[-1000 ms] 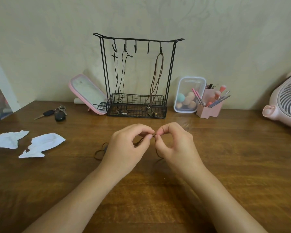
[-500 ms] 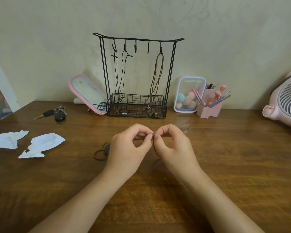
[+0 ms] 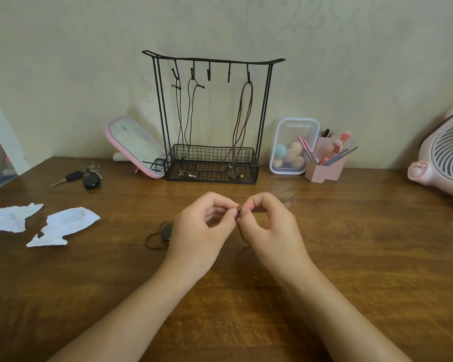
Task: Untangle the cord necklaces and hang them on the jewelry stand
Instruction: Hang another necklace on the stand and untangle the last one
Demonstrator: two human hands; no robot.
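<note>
A black wire jewelry stand (image 3: 211, 60) stands at the back of the wooden table, with a mesh basket at its foot. Two dark cord necklaces (image 3: 186, 116) hang from its left hooks and a brown one (image 3: 242, 118) from the right hook; the two middle hooks are bare. My left hand (image 3: 203, 231) and my right hand (image 3: 271, 227) meet fingertip to fingertip above the table, both pinching a dark brown cord necklace (image 3: 239, 226). Its loop with a dark pendant (image 3: 165, 232) lies on the table left of my left hand. Most of the cord is hidden behind my hands.
A pink tilted mirror (image 3: 136, 146) leans left of the stand. Keys (image 3: 85, 176) and two torn white papers (image 3: 63, 226) lie at the left. A clear box of sponges (image 3: 293, 146), a pink brush holder (image 3: 327, 167) and a pink fan (image 3: 445, 158) stand at the right.
Both hands have lifted slightly and shifted a little toward the stand, still pinching the cord between their fingertips. The loop and pendant on the table stay about where they were.
</note>
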